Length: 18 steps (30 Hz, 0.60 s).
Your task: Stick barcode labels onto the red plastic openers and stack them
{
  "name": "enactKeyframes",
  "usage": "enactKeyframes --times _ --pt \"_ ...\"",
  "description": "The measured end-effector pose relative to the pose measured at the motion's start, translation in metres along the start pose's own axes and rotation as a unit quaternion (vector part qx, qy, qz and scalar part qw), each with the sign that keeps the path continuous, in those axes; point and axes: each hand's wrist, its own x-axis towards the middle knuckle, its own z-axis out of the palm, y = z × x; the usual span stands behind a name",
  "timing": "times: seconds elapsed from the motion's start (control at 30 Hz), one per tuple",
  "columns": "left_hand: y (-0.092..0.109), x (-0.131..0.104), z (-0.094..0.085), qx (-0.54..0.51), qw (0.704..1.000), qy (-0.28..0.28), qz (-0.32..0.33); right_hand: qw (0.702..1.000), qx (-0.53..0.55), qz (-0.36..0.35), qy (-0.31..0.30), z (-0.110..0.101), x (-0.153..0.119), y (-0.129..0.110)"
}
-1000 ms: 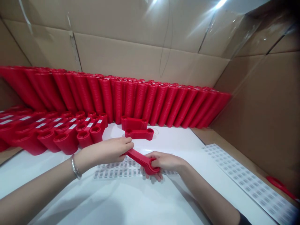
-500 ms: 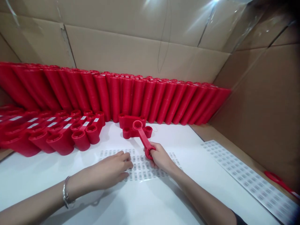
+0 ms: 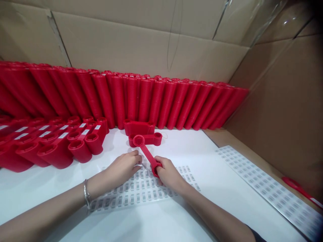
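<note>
My right hand [image 3: 169, 173] grips one end of a red plastic link [image 3: 147, 154], a flat bar with a ring at each end, and its far ring points up and left. My left hand [image 3: 124, 167] is pinched closed just left of the link, with a small whitish label [image 3: 139, 165] at its fingertips. Beneath both hands lies a sheet of barcode labels [image 3: 137, 186] on the white table. Just beyond the link stand short stacks of matching red links [image 3: 139, 128].
Tall stacks of red links [image 3: 145, 101] line the cardboard wall [image 3: 141, 43]. At left, shorter stacks [image 3: 59, 154] carry white labels on top. A second label sheet [image 3: 267, 191] lies at right, with a loose red link [image 3: 296, 186] beyond it.
My left hand has lifted from the label sheet towards the link, a label now showing at its fingertips. The link has shifted slightly left and down in view. The camera view has shifted a little.
</note>
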Motion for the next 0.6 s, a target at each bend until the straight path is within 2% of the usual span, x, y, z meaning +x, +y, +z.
enactKeyframes --times 0.07,0.17,0.3,0.37,0.6 --pt "0.004 -0.001 -0.007 -0.041 0.999 0.005 -0.002 1.000 -0.003 -0.001 0.002 0.000 0.001 0.002" --pt "0.011 -0.002 -0.022 -0.162 0.987 0.018 -0.012 1.000 -0.013 -0.010 0.014 -0.001 0.001 0.005" --pt "0.018 0.001 -0.035 -0.337 0.935 0.058 -0.088 0.994 -0.084 -0.051 0.043 -0.002 -0.001 0.005" --pt "0.021 0.002 -0.036 -0.364 0.923 0.055 -0.113 0.990 -0.118 -0.060 0.054 -0.001 -0.003 0.002" --pt "0.023 0.002 -0.030 -0.359 0.923 0.035 -0.134 0.989 -0.131 -0.055 0.042 0.001 -0.010 -0.005"
